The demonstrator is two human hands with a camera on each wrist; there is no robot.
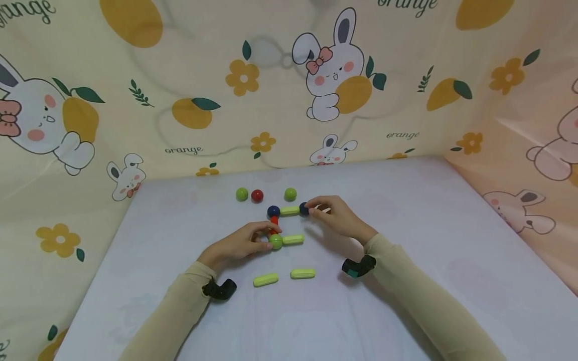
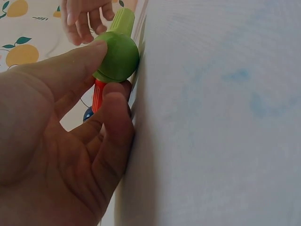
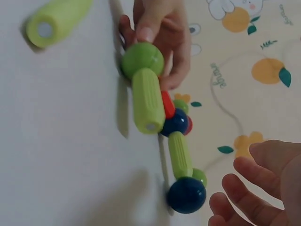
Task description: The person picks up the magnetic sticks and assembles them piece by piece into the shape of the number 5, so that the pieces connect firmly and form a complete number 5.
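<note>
My left hand holds a green ball between thumb and fingers. That ball is the near corner of a joined shape of magnetic rods and balls. A light green rod sticks out from it to the right, its metal tip bare in the right wrist view. A red rod runs back to a dark blue ball. From there another light green rod leads to a second dark blue ball. Beside this ball is my right hand, fingers loosely bent and apart from it, holding nothing.
Behind the shape lie a loose green ball, a red ball and another green ball. Two loose light green rods, one left and one right, lie nearer on the white table. A patterned cloth hangs behind.
</note>
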